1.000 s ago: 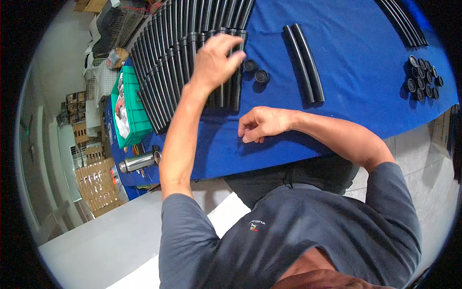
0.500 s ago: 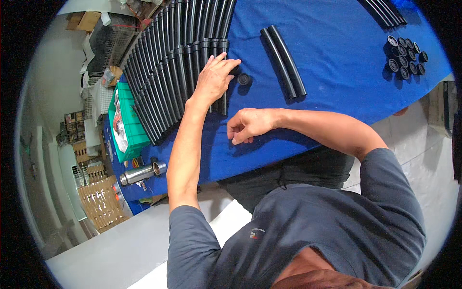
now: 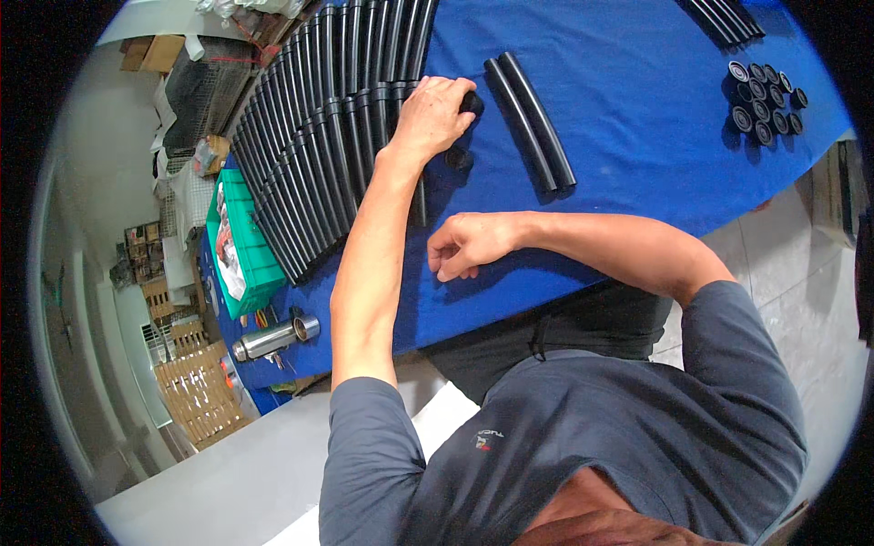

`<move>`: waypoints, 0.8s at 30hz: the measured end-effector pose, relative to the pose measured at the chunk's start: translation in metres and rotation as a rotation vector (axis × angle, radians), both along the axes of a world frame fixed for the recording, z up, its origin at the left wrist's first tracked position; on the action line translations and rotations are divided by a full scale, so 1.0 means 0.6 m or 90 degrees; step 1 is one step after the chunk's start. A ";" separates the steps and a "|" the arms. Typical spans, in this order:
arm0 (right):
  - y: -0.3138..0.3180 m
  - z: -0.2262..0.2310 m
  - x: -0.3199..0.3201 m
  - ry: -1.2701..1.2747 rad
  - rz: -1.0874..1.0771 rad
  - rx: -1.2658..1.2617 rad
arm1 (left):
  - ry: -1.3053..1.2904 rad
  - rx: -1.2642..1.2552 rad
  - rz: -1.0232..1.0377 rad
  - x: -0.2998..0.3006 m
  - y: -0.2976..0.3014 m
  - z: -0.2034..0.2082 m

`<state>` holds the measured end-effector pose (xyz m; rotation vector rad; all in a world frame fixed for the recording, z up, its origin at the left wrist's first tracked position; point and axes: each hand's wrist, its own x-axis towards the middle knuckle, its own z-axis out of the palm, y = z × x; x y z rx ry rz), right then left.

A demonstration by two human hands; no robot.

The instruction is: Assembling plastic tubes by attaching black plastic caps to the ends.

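Black cap: small, round, dark, sits on the blue tabletop just right of the tube rows and just left of the tube pair. Only part shows; fingers cover the rest. A 2nd cap lies loose on the cloth just below the hand, near the wrist.

Left hand: arm stretched long from the lower edge up across the tabletop, elbow nearly straight, palm down, fingers curled over the cap at the right end of the hand. Grip looks closed round the cap w/ fingertips, but contact side is hidden, so can't tell for sure how firm.

Right hand: forearm comes in from the right, bent at the elbow, hand resting on the cloth near the front edge. Fingers loosely curled under, grip half clenched; can't tell if anything's inside.

Tubes: many long black ribbed lengths laid side by side in slanted rows, left of the hand. Tube pair: two black lengths lying touching, apart from the rows. Cap pile: cluster of black round caps far right. Green bin and a steel flask at the left end.
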<state>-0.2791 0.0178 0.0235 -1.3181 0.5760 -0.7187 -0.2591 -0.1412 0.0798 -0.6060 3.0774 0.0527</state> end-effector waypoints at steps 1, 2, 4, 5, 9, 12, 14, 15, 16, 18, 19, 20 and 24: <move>-0.001 0.001 0.002 0.007 0.011 -0.013 | 0.039 -0.037 -0.044 0.009 -0.006 -0.004; -0.002 -0.001 0.001 0.006 0.006 -0.010 | 0.039 -0.035 -0.049 0.003 0.000 0.002; -0.002 -0.004 0.001 0.000 0.012 -0.008 | 0.176 -0.126 -0.143 0.000 0.017 0.015; -0.003 -0.004 0.001 0.000 0.010 -0.007 | 0.160 -0.070 -0.150 -0.006 0.030 0.025; 0.001 -0.004 0.000 -0.013 0.006 -0.004 | 0.096 0.011 -0.165 -0.019 0.096 0.008; 0.001 -0.005 0.005 -0.018 -0.009 -0.016 | 0.079 0.104 -0.091 -0.016 0.111 -0.009; 0.002 -0.004 0.006 -0.022 -0.016 -0.016 | 0.079 0.156 -0.055 -0.015 0.115 -0.011; 0.004 -0.002 0.005 -0.027 -0.020 -0.009 | 0.079 0.209 -0.020 -0.015 0.117 -0.012; 0.004 -0.001 0.003 -0.032 -0.023 -0.003 | 0.078 0.209 -0.021 -0.014 0.119 -0.012; 0.003 -0.004 0.001 -0.027 -0.016 0.001 | 0.060 0.331 0.051 -0.019 0.128 -0.003; 0.003 -0.005 -0.001 -0.022 -0.008 0.005 | 0.053 0.344 0.047 -0.021 0.126 -0.013; 0.003 0.001 -0.001 -0.023 -0.004 0.003 | 0.023 0.359 0.070 -0.019 0.127 -0.017; 0.004 0.009 -0.003 -0.002 -0.004 -0.009 | 0.018 0.429 0.154 -0.023 0.134 -0.018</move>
